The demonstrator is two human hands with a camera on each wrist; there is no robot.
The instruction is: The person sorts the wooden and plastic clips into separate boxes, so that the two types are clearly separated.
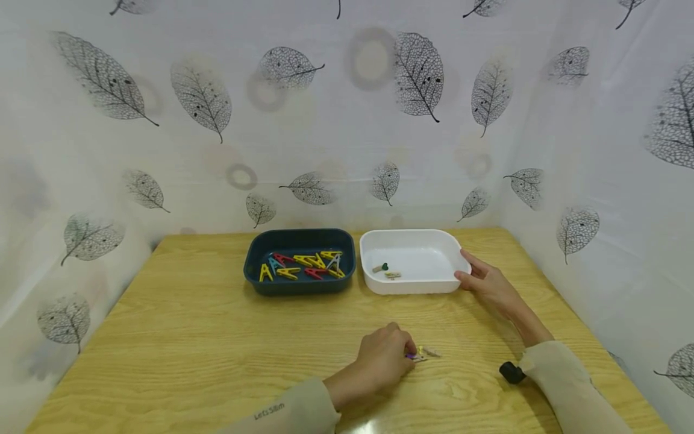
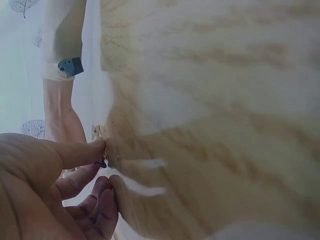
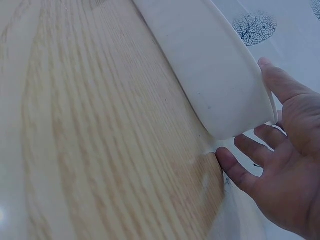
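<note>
Low over the table's near middle, my left hand (image 1: 384, 355) pinches a small wooden clip with a purple decoration (image 1: 417, 358) between thumb and fingers. Right beside it lies another small wooden clip with a yellow decoration (image 1: 431, 352). My right hand (image 1: 492, 290) grips the right end of the white tray (image 1: 428, 265), thumb at the rim and fingers around the outer wall (image 3: 220, 85). Inside that tray sit a small clip with a dark green decoration (image 1: 382, 267) and one with a yellowish decoration (image 1: 393, 275). In the left wrist view the fingers mostly hide the purple clip.
Left of the white tray stands a dark blue tray (image 1: 298, 289) holding several yellow, red, blue and grey plastic clothespins (image 1: 289, 273). Both stand toward the back of the wooden table (image 1: 206, 337). A leaf-print curtain (image 1: 336, 138) encloses the back and sides. A black device (image 1: 511, 372) sits at the right sleeve.
</note>
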